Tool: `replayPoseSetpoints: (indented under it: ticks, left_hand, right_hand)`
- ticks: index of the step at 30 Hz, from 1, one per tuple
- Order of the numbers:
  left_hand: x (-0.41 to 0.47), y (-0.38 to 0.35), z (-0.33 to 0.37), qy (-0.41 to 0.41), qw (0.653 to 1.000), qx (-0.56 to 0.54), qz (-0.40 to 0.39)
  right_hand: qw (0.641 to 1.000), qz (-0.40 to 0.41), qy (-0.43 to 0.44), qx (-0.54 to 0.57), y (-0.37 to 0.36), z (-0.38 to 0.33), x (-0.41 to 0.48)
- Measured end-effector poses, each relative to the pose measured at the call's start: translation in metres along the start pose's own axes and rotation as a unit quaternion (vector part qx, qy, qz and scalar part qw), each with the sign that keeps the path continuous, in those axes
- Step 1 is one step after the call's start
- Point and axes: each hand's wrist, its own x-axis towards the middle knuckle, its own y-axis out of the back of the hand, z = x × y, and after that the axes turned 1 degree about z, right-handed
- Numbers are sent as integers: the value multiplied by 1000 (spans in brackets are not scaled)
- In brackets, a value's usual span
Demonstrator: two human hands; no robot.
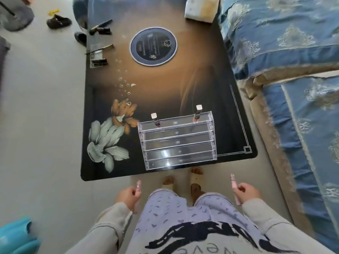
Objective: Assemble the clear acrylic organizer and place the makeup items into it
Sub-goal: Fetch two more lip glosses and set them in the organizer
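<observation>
A home living room, glossy dark bench (102, 162) printed with flowers, sofa (286, 43) draped in blue patterned covers beside it, slippers (58, 22) scattered on the pale floor (42, 107), tissue box (200, 9) at the bench's far end

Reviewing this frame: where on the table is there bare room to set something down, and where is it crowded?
Bare: the wide middle of the table between the round disc and the organizer, and the printed flowers left of the organizer. Crowded: the far-left edge, where loose makeup items lie, and the far-right corner, taken by a box.
</observation>
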Motion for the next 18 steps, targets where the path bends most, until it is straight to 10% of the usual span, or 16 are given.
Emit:
replayPoseSetpoints:
  ticks: [8, 18]
  left_hand:
    - [-6, -17, 55, -15, 993, -118, 23]
    - [13, 36, 104, -92, 940, -292, 151]
  right_hand:
    - [996, -34, 76, -27, 41, -37, 32]
    - [961, -8, 108, 255, 33, -115, 30]
